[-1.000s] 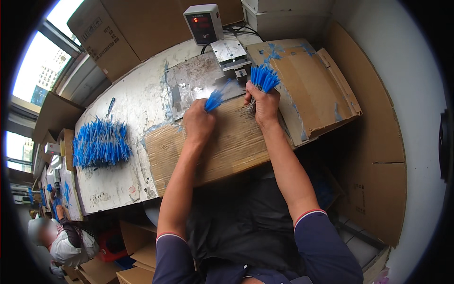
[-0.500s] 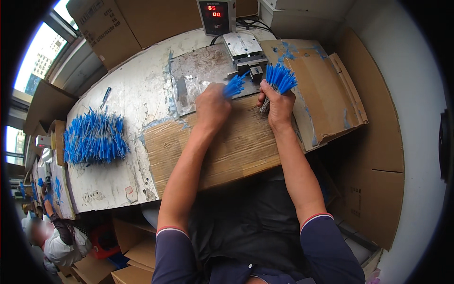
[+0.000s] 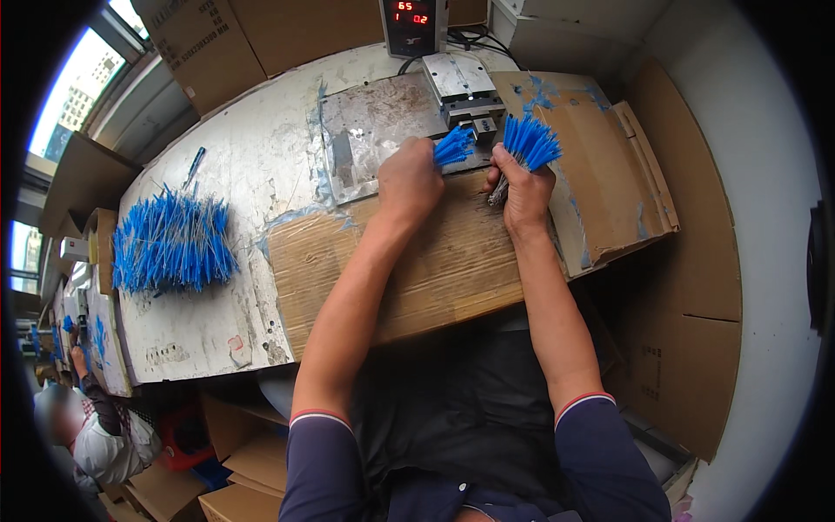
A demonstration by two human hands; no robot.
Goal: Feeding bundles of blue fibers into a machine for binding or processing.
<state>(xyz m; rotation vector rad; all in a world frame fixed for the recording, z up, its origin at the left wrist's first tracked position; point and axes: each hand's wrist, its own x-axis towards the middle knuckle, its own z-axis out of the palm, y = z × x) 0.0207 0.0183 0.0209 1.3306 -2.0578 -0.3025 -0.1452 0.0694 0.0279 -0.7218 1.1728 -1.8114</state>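
My left hand (image 3: 410,181) is closed round a small bunch of thin wires with blue ends (image 3: 454,146); the blue ends stick out toward the right. A thicker bundle of the same blue-ended wires (image 3: 531,142) stands in my right hand (image 3: 526,193), its blue ends up and its bare grey wire ends showing below the fist. Both hands are above the near edge of a metal plate, just in front of a small steel clamping fixture (image 3: 461,85). The two bunches are apart, with the fixture's small block (image 3: 484,130) between and behind them.
A large pile of blue-ended wires (image 3: 174,244) lies on the worn white table at left, a pen (image 3: 195,165) behind it. Cardboard (image 3: 391,270) covers the front edge; a taped cardboard box (image 3: 609,183) stands right. A display box (image 3: 414,28) sits behind. Another person works far left.
The whole view has shifted slightly. Both hands keep their bunches in nearly the same places by the fixture; my left hand, blurred before, is now sharper. The red digits on the display have changed.
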